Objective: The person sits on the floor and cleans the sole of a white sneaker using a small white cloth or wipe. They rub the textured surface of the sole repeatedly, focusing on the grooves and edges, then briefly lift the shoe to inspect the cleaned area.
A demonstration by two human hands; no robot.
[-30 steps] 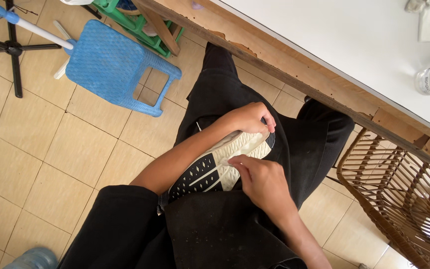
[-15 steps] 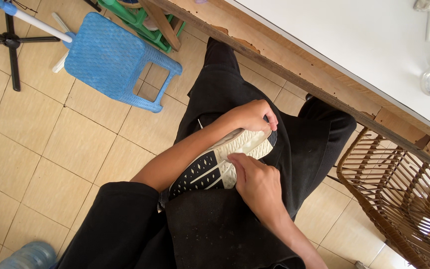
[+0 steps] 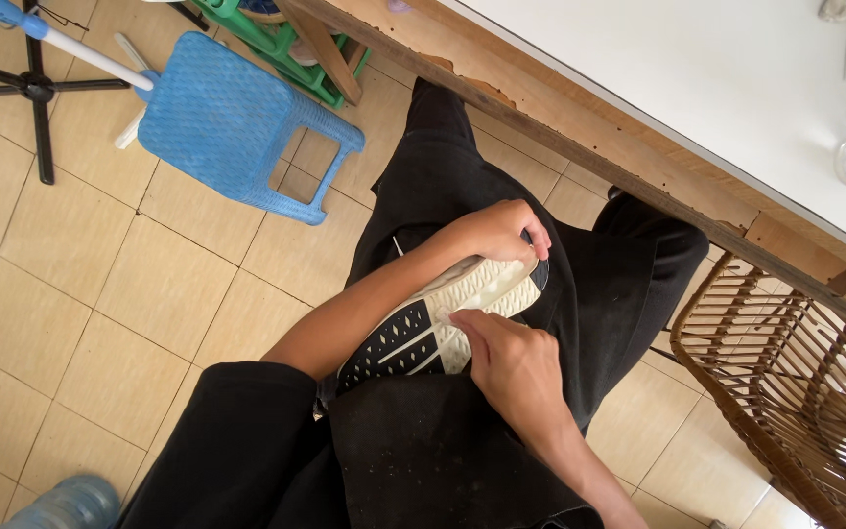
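a black-and-white sneaker with a patterned cream and black rubber sole [image 3: 443, 318] lies sole-up across the person's lap, on black trousers [image 3: 462, 451]. the left hand [image 3: 496, 230] has its grip closed over the toe end of the shoe, fingers curled round the far edge. the right hand [image 3: 511, 367] rests on the middle of the sole, fingertips pressed against the pale part; whether its grip actually closes on the shoe cannot be told. a blue plastic stool [image 3: 232, 122] stands on the beige tiled floor [image 3: 80, 294] to the left. a white tabletop [image 3: 717, 88] with a worn wooden edge runs just above the knees, and a brown wicker basket [image 3: 785, 382] sits to the right.
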